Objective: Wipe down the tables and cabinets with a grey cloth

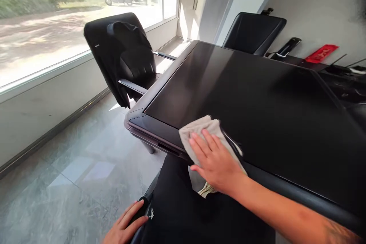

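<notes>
Left hand (125,224): at seven o'clock in the person's view, draped over what looks like a black armrest (146,200), fingers slightly parted; whether they grip, I cannot tell.
Right hand (219,166): at five o'clock, fingers spread, pressing down rather than pinching.
Pale cloth (197,126): beneath those fingers, across the table's (157,127) near border.
Step in hand: wiping, I'd judge, along that border.
Next move calls for: steady flat pressure, lest the cloth bunch.
Chairs: one black chair (122,57) at ten o'clock, another chair (254,32) at two.
</notes>
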Motion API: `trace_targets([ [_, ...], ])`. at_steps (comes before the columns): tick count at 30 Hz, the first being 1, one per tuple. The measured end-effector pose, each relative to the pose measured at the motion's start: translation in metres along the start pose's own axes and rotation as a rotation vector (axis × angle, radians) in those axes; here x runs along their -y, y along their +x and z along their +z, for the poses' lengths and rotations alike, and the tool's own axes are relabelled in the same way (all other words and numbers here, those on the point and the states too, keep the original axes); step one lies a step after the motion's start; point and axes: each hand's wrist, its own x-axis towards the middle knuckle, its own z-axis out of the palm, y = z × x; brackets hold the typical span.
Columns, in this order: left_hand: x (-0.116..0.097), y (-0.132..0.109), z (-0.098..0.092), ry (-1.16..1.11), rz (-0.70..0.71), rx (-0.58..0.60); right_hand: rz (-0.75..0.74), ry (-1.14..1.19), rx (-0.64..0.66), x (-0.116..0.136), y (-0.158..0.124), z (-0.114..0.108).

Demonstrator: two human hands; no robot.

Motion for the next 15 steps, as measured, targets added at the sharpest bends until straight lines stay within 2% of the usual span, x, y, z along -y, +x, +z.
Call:
trace_targets([
  [4, -0.015, 0.006, -0.013, 0.022, -0.071, 0.044, -0.129, 0.137, 0.056, 0.029, 0.124, 0.012],
  [9, -0.024, 0.008, -0.021, 0.015, -0.133, 0.079, -0.118, 0.156, 0.135, 0.081, 0.258, 0.034],
  [12, -0.025, 0.008, -0.021, 0.041, -0.153, 0.085, -0.128, 0.129, 0.111, 0.11, 0.308, 0.053],
  [15, -0.027, 0.008, -0.022, 0.087, -0.16, 0.067, -0.124, 0.131, -0.013, 0.123, 0.318, 0.067],
])
